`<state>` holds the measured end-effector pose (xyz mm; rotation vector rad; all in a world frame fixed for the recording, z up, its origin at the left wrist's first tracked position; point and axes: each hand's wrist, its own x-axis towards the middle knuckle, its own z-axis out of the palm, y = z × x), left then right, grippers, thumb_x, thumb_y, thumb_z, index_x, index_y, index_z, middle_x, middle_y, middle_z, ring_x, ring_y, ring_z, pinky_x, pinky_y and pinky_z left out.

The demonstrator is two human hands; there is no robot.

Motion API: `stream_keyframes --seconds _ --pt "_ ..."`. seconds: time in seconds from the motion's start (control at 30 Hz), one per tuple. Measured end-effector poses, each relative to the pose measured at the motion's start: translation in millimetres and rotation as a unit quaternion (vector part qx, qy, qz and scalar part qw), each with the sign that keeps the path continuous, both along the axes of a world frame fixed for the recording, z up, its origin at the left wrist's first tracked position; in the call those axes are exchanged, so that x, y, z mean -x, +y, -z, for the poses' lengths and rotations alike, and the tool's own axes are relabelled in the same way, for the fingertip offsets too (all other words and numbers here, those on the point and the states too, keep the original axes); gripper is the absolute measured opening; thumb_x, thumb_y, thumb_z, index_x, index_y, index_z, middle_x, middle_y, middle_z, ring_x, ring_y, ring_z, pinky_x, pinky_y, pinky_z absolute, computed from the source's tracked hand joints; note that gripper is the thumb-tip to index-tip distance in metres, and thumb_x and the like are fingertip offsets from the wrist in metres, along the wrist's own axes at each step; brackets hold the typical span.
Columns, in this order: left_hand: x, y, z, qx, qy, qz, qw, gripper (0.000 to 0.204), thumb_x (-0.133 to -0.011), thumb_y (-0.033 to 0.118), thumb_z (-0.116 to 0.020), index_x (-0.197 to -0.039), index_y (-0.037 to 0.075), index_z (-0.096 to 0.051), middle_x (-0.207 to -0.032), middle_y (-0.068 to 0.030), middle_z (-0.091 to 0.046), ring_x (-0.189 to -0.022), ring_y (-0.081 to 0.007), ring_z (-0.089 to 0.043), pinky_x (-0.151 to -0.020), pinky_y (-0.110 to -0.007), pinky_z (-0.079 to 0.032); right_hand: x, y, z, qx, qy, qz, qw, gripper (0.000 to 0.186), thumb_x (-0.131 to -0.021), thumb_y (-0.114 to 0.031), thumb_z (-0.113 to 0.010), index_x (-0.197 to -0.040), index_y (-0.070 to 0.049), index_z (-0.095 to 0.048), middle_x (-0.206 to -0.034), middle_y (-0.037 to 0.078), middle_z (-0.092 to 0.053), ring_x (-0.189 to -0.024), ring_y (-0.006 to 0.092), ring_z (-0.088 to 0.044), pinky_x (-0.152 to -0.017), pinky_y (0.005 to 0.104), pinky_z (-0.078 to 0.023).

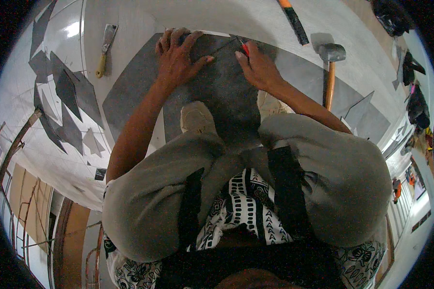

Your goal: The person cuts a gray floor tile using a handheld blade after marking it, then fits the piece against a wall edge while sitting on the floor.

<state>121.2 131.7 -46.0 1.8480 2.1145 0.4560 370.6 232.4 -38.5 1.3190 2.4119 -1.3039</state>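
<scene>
A large dark grey flooring sheet (pixel 202 89) lies under both hands and my feet. Near its far edge, my left hand (pixel 174 57) rests palm down with the fingers spread, pressing on the sheet and holding nothing. To the right, my right hand (pixel 259 67) is closed round a slim red-handled utility knife (pixel 246 49). Its thin tip points away to the left, at the sheet's far edge. A dark line runs across the sheet from near the tip toward my left thumb. The knife's lower handle is hidden in my fingers.
A scraper (pixel 107 50) with a yellow handle lies at left, beside several grey offcuts (pixel 67 91). On the right are a mallet (pixel 332 54) with a wooden handle and an orange-and-black tool (pixel 295 21). Another offcut (pixel 359 113) sits beyond my right forearm.
</scene>
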Motion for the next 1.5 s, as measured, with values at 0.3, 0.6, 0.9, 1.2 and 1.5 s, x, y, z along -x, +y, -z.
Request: stream_keyframes --seconds 0.3,0.6,0.9,1.2,1.5 --pt "2 11 11 0.006 0.028 -0.019 0.999 0.076 -0.072 0.066 -0.078 -0.131 0.023 -0.057 -0.131 -0.0097 -0.049 -0.126 -0.0373 -0.04 -0.102 -0.059 -0.029 17 -13 -9 0.033 0.01 -0.028 0.999 0.041 -0.105 -0.035 -0.048 -0.126 -0.002 -0.035 -0.083 0.034 -0.065 -0.078 0.0545 -0.065 -0.069 0.0626 -0.05" --pt "-2 27 1 -0.017 -0.005 0.024 1.0 0.081 -0.072 0.066 -0.077 -0.129 0.013 -0.053 -0.128 -0.0149 -0.05 -0.12 -0.0386 -0.044 -0.099 -0.058 -0.031 12 -8 -20 0.001 0.013 0.007 1.0 0.04 -0.106 -0.039 -0.046 -0.126 -0.006 -0.036 -0.084 0.033 -0.066 -0.079 0.0552 -0.065 -0.07 0.0632 -0.049" --pt "0 27 6 -0.051 -0.013 0.041 0.998 0.083 -0.075 0.066 -0.074 -0.132 0.01 -0.053 -0.13 -0.0152 -0.051 -0.123 -0.0389 -0.043 -0.1 -0.058 -0.031 12 -9 -10 -0.01 -0.016 -0.021 1.0 0.04 -0.107 -0.039 -0.044 -0.124 -0.004 -0.037 -0.081 0.033 -0.065 -0.075 0.056 -0.064 -0.066 0.0639 -0.049" --pt "7 21 21 -0.027 0.04 0.059 0.997 0.083 -0.077 0.066 -0.072 -0.137 0.012 -0.052 -0.134 -0.0152 -0.051 -0.125 -0.0395 -0.044 -0.103 -0.059 -0.031 18 -6 -15 -0.125 0.067 -0.082 0.986 0.043 -0.105 -0.042 -0.047 -0.124 -0.004 -0.041 -0.091 0.03 -0.068 -0.079 0.0524 -0.066 -0.069 0.0591 -0.051" --pt "6 -7 32 -0.037 0.035 -0.075 0.996 0.121 -0.058 0.073 -0.083 -0.15 0.011 -0.035 -0.146 -0.0236 -0.038 -0.14 -0.0459 -0.029 -0.112 -0.062 -0.025 32 32 -10 -0.127 -0.071 -0.08 0.986 0.044 -0.1 -0.047 -0.058 -0.123 -0.011 -0.049 -0.086 0.021 -0.068 -0.08 0.0445 -0.069 -0.07 0.0545 -0.052"
